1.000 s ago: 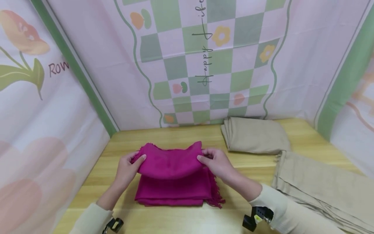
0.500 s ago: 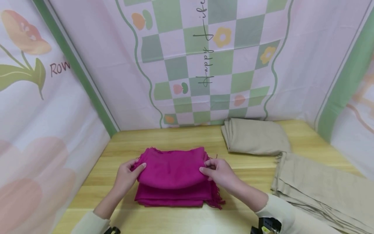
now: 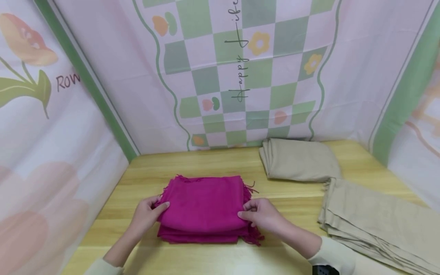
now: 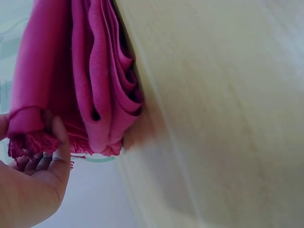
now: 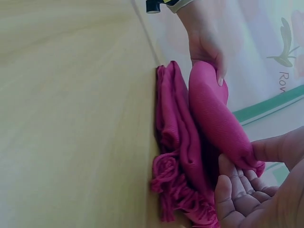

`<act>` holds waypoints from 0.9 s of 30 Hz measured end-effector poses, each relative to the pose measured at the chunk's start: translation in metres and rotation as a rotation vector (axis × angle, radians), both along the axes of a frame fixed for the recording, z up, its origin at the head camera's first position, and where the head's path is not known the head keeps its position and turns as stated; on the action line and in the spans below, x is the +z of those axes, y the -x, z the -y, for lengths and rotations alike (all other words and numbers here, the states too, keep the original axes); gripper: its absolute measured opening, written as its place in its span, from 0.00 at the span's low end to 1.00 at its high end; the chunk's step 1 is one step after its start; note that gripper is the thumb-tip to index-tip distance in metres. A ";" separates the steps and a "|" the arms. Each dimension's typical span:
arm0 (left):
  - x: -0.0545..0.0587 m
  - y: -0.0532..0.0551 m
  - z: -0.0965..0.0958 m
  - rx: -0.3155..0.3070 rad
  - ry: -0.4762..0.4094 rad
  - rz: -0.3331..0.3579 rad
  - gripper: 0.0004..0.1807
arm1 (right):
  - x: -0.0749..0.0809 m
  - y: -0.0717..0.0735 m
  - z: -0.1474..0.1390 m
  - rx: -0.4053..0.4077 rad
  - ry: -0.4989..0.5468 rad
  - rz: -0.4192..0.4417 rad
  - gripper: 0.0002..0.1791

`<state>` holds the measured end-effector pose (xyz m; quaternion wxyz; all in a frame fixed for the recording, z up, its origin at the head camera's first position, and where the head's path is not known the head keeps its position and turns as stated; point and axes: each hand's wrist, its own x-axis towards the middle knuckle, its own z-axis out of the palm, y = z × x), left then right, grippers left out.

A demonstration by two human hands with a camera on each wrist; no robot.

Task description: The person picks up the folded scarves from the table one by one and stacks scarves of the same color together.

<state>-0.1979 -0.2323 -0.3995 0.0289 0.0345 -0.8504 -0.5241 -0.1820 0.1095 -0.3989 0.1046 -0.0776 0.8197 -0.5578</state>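
Observation:
A magenta fringed scarf (image 3: 203, 202) lies folded in layers on the wooden table, with tassels along its left and right ends. My left hand (image 3: 148, 214) pinches the left end of the upper folded layer, thumb on top. At the opposite end my right hand (image 3: 262, 215) pinches the same layer between thumb and fingers. In the left wrist view, the left fingers (image 4: 59, 142) curl under the fringed corner. The right wrist view shows the near fold held as a rounded roll, a gap separating it from the stacked layers (image 5: 178, 123) below.
A folded beige cloth (image 3: 302, 159) sits at the back right, near the printed curtain (image 3: 227, 76). Another beige fringed cloth (image 3: 378, 217) spreads over the right side of the table (image 3: 137, 175). More printed curtain hangs along the left and right sides.
Both hands have lowered the upper layer and drawn it toward the person, so it now covers more of the stack. The beige cloths have stayed put.

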 end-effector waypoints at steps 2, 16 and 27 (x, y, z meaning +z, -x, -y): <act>-0.001 -0.001 0.001 -0.004 -0.003 0.016 0.11 | -0.002 -0.001 -0.001 0.020 0.008 0.008 0.11; -0.011 -0.004 0.010 -0.025 0.109 0.095 0.12 | -0.014 -0.002 -0.004 0.063 -0.024 0.054 0.09; -0.014 -0.003 0.019 -0.137 0.128 0.133 0.11 | -0.019 -0.002 -0.008 0.086 -0.021 0.073 0.10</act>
